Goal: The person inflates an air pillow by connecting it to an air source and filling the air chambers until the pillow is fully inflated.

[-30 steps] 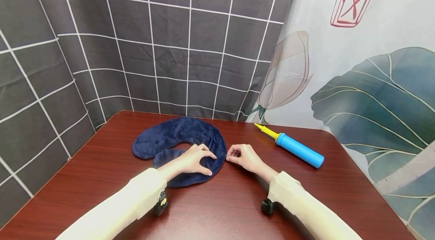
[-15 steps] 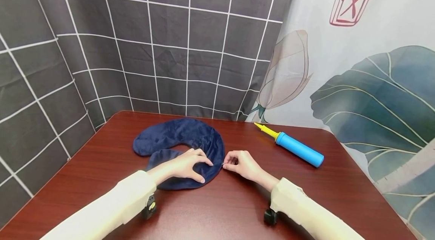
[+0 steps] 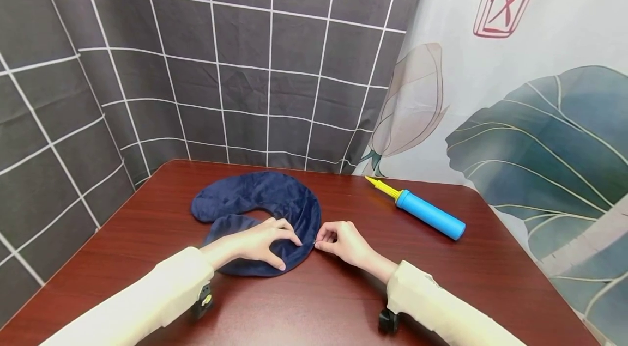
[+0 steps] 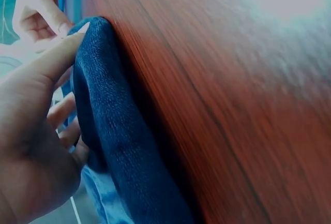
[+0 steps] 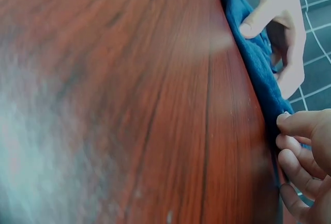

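Note:
A dark blue plush neck pillow, curved in a U and rather flat, lies on the table. My left hand rests on its near right part, thumb and fingers spread over the cloth. At the pillow's right edge my right hand pinches a small zipper pull between thumb and fingertips. In the left wrist view the left thumb lies along the pillow's plush edge. The zipper's teeth are too small to make out.
A hand pump with a blue barrel and yellow nozzle lies at the back right of the reddish-brown wooden table. Behind the table hang a dark grid-patterned curtain and a white one with a lotus print.
My right hand has slid toward me and slightly left along the pillow's edge with the zipper pull. My left hand has shifted left and nearer, and the pillow's near part has moved with it.

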The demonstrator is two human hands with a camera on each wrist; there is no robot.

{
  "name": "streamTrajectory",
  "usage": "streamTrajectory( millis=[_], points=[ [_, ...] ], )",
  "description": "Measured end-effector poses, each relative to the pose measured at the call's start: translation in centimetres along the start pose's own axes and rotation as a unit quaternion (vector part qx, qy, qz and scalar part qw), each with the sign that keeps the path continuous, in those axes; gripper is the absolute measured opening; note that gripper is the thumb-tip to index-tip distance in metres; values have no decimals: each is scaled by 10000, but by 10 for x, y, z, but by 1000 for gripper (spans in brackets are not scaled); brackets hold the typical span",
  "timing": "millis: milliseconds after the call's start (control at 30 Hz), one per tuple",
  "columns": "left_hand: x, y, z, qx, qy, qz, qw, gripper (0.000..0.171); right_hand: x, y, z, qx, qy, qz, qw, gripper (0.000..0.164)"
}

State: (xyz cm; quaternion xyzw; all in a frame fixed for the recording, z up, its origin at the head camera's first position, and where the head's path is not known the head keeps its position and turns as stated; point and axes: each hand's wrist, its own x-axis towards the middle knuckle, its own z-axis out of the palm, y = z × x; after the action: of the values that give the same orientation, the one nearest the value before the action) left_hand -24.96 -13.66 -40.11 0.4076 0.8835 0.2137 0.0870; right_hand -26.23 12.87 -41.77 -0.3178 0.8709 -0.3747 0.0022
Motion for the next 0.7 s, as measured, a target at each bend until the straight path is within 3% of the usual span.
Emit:
streamTrajectory(
  millis=[400,700],
  points=[
    [-13,-16,-7,-27,-142,495,9987,49,3,-11,11,86,-85,-65,9999,10],
    [-25,-28,-12,-28,-131,818,9966,50,3,-19,19,146,-182,-434,9988,12]
  ],
)
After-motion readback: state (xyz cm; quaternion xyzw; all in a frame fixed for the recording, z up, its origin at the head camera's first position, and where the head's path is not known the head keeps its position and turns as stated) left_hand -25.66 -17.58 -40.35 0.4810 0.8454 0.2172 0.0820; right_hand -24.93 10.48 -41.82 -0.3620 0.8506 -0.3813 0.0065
